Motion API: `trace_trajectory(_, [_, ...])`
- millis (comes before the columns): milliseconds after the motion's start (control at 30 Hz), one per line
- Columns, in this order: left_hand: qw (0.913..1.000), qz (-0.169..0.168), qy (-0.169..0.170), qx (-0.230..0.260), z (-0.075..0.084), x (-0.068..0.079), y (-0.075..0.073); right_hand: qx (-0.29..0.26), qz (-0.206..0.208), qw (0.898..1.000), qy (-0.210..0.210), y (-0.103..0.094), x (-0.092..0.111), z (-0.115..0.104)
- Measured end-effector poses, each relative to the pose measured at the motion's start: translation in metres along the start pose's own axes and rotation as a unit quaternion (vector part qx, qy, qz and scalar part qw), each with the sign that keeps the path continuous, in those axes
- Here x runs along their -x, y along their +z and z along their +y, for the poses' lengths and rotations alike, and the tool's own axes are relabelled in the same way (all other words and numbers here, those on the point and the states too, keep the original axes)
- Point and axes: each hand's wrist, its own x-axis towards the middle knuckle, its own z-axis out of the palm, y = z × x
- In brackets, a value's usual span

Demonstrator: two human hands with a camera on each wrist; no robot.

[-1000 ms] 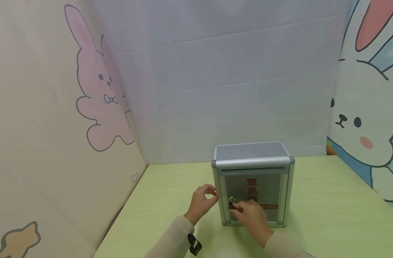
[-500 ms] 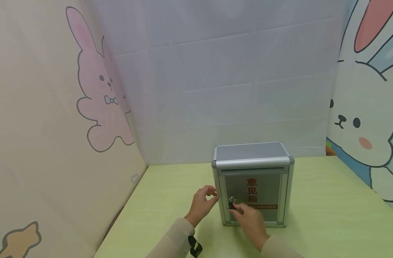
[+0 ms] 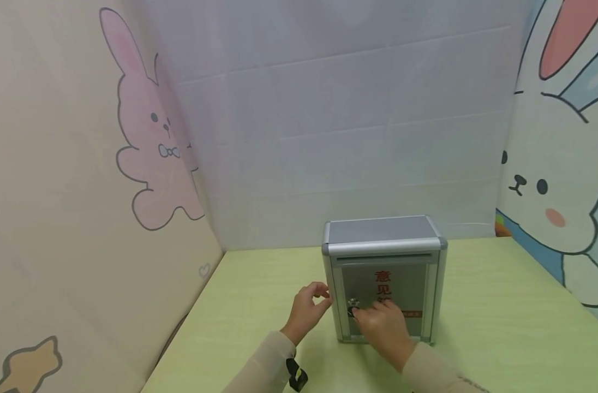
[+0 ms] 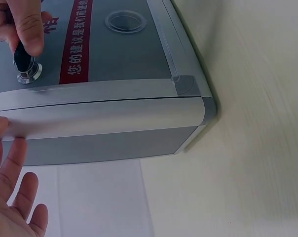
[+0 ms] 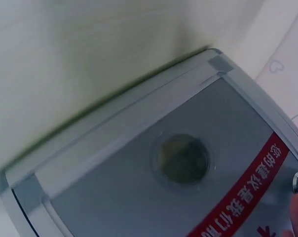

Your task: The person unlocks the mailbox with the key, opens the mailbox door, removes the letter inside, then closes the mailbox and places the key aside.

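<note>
Head view, suggestion box point(image 3: 408, 286): an upright oblong with smooth grey panels, silver metal trim and rounded corners, red characters running down the front.
Head view, desk point(image 3: 259, 284): pale yellow-green top with a faint grain, the box standing on it.
Head view, backdrop point(image 3: 353, 136): whitish fabric with crease lines, behind the box.
Head view, right hand point(image 3: 383, 327): at the front panel, fingertips clamped on the black key point(image 3: 351, 311), which is just below the shiny lock point(image 3: 353, 302) near the panel's left edge.
Head view, left hand point(image 3: 306, 308): thumb and forefinger bent into a loop, tips against the box's left side; a black strap point(image 3: 296, 374) hangs by the sleeve.
Head view, box opening: a narrow slot point(image 3: 384, 259) under the top rim; the front lies flush, the contents hidden.
Left wrist view, key: glossy black head pinched between right thumb and finger, at the round chrome lock.
Left wrist view, left hand: thumb and forefinger tips touch the rounded metal edge; the other fingers are apart and loose.
Left wrist view, front panel: a red strip point(image 4: 76, 42) with white characters, beside a round window point(image 4: 125, 22).
Right wrist view, lock: at the right margin, a right fingertip just beside it; the key is hard to make out.
Right wrist view, window: dim yellow-brown disc; what lies behind it cannot be told.
</note>
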Motion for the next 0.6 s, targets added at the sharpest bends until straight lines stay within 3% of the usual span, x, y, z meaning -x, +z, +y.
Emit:
trace_trajectory(267, [1.0000, 0.001, -0.005, 0.002, 0.002, 0.001, 0.000, -0.004, -0.110, 0.989, 0.100, -0.008, -0.004, -0.006])
trace_trajectory(467, [0.9998, 0.007, -0.011, 0.012, 0.003, 0.003, 0.002, -0.006, -0.138, 0.980, 0.140, -0.011, -0.006, -0.012])
trace_trajectory(533, [0.9999, 0.008, -0.011, 0.009, 0.003, 0.003, 0.002, -0.023, -0.152, 0.973, 0.169, -0.012, -0.009, -0.015])
trace_trajectory(600, [0.9999, 0.008, -0.010, 0.008, 0.002, 0.003, 0.002, -0.050, -0.176, 0.959, 0.215, -0.014, -0.011, -0.018])
